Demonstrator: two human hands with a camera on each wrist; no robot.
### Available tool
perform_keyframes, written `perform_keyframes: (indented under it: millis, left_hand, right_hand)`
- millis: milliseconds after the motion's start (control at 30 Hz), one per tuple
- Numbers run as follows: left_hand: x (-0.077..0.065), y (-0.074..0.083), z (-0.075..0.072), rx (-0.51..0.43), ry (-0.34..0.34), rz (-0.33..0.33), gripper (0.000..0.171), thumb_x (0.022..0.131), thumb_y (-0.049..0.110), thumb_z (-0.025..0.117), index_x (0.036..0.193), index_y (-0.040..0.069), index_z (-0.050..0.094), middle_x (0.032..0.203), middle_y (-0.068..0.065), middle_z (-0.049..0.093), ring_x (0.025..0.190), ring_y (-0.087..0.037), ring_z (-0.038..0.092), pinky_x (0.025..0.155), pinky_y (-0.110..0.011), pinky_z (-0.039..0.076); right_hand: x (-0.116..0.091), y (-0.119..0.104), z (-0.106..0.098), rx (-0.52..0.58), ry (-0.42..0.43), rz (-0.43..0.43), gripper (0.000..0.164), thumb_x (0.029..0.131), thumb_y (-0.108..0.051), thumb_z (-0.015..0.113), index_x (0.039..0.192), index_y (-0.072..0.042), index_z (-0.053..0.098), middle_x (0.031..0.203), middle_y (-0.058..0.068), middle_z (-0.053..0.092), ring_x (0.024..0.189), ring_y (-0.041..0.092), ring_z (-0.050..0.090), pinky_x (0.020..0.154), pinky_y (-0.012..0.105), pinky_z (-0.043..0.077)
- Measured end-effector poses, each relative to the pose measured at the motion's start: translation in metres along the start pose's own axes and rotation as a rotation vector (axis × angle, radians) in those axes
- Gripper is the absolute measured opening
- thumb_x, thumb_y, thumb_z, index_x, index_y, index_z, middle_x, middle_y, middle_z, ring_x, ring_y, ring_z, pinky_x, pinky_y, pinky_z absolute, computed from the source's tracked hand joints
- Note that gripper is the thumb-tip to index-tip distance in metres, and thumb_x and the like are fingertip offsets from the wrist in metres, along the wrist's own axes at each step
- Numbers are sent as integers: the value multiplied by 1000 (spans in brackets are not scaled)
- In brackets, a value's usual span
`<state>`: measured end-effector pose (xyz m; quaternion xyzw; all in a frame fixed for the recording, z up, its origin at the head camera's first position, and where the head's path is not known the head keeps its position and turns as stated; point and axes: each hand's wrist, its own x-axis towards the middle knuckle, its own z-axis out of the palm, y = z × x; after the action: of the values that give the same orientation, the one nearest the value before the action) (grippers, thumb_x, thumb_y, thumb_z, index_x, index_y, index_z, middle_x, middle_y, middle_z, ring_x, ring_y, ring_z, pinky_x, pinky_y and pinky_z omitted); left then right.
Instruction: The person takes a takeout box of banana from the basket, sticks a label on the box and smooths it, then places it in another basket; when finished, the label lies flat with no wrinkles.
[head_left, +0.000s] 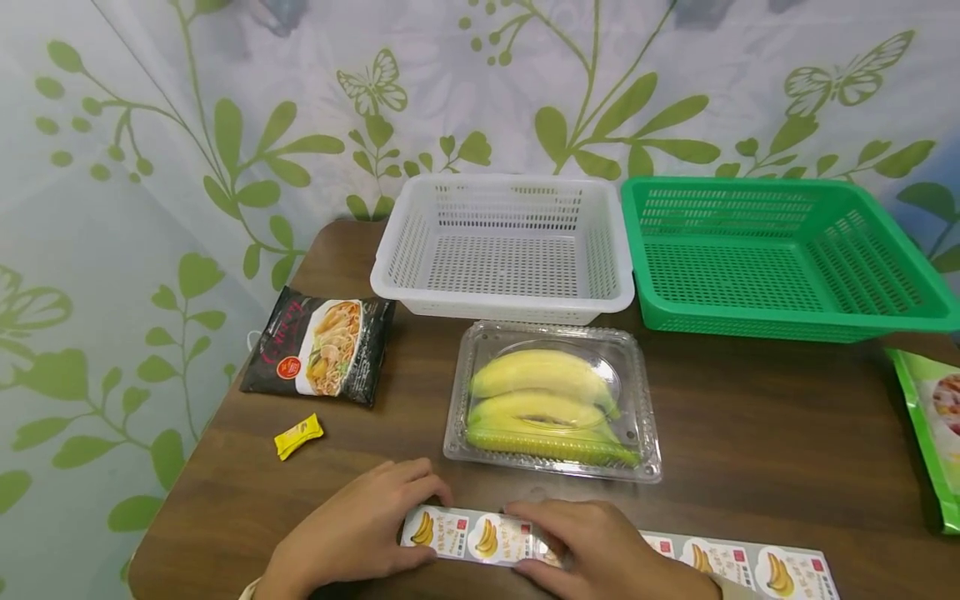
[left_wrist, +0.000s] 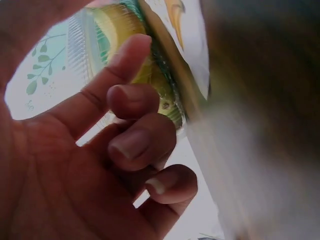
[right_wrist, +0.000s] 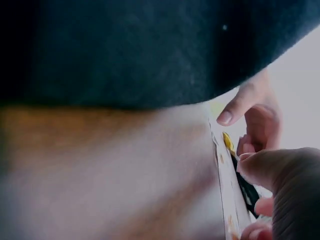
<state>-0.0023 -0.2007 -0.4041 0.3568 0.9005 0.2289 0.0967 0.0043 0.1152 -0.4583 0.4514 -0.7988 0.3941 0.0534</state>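
A strip of banana stickers point(head_left: 450, 532) lies along the front of the brown table. My left hand point(head_left: 367, 525) holds its left end, with the index finger at the far edge and the thumb at the near edge. Further right, my right hand point(head_left: 592, 546) grips the strip in the same way and hides part of it. More stickers point(head_left: 780, 571) show beyond that hand. In the left wrist view, the other fingers point(left_wrist: 132, 145) of the left hand are loosely curled. Just behind the strip sits a clear lidded box point(head_left: 647, 433) with bananas point(head_left: 540, 408) inside.
A white basket point(head_left: 502, 302) and a green basket point(head_left: 787, 321) stand side by side at the back. On the left lie a black noodle packet point(head_left: 322, 346) and a small yellow wrapped piece point(head_left: 298, 436). A green bag point(head_left: 937, 433) lies at the right edge.
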Motion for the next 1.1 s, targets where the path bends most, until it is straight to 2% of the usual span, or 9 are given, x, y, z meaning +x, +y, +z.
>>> perform_keyframes:
  millis: [100, 233, 800, 1000, 1100]
  left_hand:
    - [1, 0, 2, -10, -29, -16, 42, 80, 39, 87, 114, 29, 65, 108, 19, 55, 90, 0, 51, 83, -31, 48]
    - [2, 0, 5, -4, -49, -24, 41, 80, 37, 87, 113, 28, 64, 110, 19, 55, 91, -1, 51, 83, -31, 49]
    - [4, 1, 8, -2, -57, -38, 31, 82, 38, 84, 102, 30, 62, 101, 20, 52, 86, -1, 50, 79, -30, 49]
    - [3, -1, 6, -33, -44, 6, 26, 83, 34, 84, 96, 31, 62, 97, 21, 50, 82, 0, 48, 76, -26, 47]
    - [1, -4, 5, -104, -31, 48, 26, 84, 31, 84, 96, 32, 62, 98, 21, 50, 84, 1, 49, 75, -23, 47]
  right_hand:
    - [2, -1, 4, -61, 0, 20, 50, 89, -36, 81, 131, -14, 67, 100, -12, 71, 76, -8, 55, 67, 15, 50]
    - [2, -1, 10, -111, 26, -4, 41, 89, -34, 80, 123, -12, 69, 98, -8, 73, 74, -9, 56, 62, 15, 50]
    - [4, 1, 11, -120, 52, -34, 37, 91, -31, 78, 121, -12, 68, 93, -8, 72, 70, -10, 52, 60, 13, 48]
    - [3, 0, 12, -122, 48, -24, 36, 91, -32, 78, 121, -12, 69, 91, -9, 71, 69, -11, 50, 60, 12, 48]
    - [3, 0, 13, -114, 47, -25, 36, 91, -31, 78, 120, -13, 69, 94, -8, 72, 71, -11, 52, 61, 13, 48]
